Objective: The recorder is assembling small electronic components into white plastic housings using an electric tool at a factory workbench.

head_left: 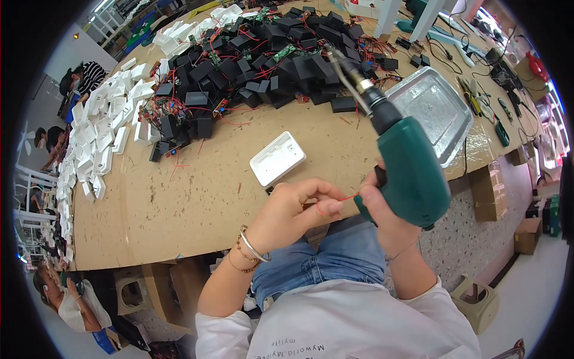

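Pinching a thin red wire (349,197), the left hand (299,206) had its thumb and first finger pressed together. It was near the front edge of the brown bench (179,209). The wire ran across the small gap to the right hand (388,215). That hand was curled around the handle of a big green tool (415,170), shaped like a toy gun. Its black neck and long metal nose pointed up and away, toward the far side of the bench. I cannot tell if the right fingers gripped the wire too, or if it only went past them.

Just beyond the left hand, an open white box (278,158) lay on the bench, with its hollow side up. Farther back was a huge, messy heap of black boxes (299,69), mixed with red wires and little green boards. Lots of white shells (107,125) were spread along the left side. On the right, a shiny metal tray (433,107) sat partly behind the green tool. Past the tray were pliers (470,100) with yellow and black handles. A silver bracelet (258,253) hung around the left wrist. Down on the speckled floor (445,239) stood a beige stool (478,302).
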`<state>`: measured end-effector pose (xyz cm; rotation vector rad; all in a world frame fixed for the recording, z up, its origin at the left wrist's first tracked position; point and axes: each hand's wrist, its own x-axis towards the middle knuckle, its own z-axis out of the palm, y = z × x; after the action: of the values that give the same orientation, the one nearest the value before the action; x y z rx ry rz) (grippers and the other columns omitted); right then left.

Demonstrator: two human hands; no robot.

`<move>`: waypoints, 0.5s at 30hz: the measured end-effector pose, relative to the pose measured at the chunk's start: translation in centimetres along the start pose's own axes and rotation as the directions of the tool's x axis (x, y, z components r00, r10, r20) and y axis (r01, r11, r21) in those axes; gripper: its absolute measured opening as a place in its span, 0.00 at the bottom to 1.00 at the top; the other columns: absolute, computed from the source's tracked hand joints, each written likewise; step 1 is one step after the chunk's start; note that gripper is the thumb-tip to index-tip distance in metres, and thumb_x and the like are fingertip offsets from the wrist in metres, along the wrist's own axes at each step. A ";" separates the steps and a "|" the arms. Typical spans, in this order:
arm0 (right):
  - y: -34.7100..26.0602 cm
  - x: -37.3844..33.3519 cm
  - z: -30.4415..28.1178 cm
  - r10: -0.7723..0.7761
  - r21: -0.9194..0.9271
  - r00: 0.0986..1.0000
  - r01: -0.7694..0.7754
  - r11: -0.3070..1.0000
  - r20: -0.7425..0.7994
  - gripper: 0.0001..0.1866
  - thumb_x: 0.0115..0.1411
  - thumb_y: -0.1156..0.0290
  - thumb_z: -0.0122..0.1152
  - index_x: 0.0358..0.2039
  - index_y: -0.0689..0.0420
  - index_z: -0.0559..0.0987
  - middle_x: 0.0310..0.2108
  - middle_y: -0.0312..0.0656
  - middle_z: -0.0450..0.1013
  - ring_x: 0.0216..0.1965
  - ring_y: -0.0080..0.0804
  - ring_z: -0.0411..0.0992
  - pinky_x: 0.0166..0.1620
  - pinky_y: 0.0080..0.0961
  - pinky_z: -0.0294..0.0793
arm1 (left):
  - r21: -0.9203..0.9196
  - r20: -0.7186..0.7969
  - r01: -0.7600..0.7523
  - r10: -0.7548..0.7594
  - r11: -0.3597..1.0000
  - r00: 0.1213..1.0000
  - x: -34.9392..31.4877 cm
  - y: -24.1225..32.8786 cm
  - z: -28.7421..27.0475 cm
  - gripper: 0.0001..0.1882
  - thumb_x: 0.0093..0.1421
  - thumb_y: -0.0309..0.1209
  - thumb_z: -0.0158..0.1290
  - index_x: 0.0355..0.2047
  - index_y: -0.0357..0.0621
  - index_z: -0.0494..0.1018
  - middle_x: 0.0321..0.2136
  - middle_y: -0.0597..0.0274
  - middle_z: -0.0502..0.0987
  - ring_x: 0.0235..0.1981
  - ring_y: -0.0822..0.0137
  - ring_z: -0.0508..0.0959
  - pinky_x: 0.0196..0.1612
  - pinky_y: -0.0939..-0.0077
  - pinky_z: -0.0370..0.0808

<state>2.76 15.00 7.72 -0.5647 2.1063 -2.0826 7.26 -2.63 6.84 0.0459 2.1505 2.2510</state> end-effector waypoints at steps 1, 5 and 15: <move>0.0 0.2 -0.2 0.010 0.011 0.999 -0.009 1.000 -0.048 0.20 0.55 0.80 0.59 0.50 0.62 0.69 0.31 0.36 0.70 0.33 0.21 0.67 0.38 0.20 0.69 | -0.003 0.002 0.001 -0.001 1.000 1.000 0.0 -0.2 -0.2 0.08 0.61 0.28 0.56 0.34 0.36 0.79 0.22 0.60 0.80 0.24 0.74 0.79 0.29 0.81 0.75; 0.3 0.2 -0.2 0.016 -0.063 0.996 -0.021 0.998 -0.088 0.22 0.56 0.80 0.59 0.51 0.62 0.68 0.32 0.37 0.71 0.33 0.21 0.67 0.38 0.20 0.69 | 0.202 -0.002 -0.014 0.014 0.979 1.000 -0.2 -0.2 -0.3 0.07 0.62 0.26 0.54 0.37 0.36 0.79 0.23 0.63 0.79 0.24 0.76 0.77 0.30 0.82 0.74; 1.6 -1.8 0.6 -0.094 -0.108 0.988 0.107 0.988 0.119 0.27 0.49 0.72 0.74 0.47 0.62 0.71 0.37 0.39 0.75 0.33 0.20 0.73 0.36 0.17 0.72 | 0.615 -0.061 -0.170 0.262 0.770 0.963 -0.5 -0.4 0.8 0.07 0.60 0.30 0.54 0.32 0.41 0.78 0.22 0.55 0.78 0.22 0.57 0.77 0.28 0.70 0.73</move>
<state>4.33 14.99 5.85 -0.8010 2.1845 -1.9366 7.80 -1.79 6.43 0.1573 2.9989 1.5740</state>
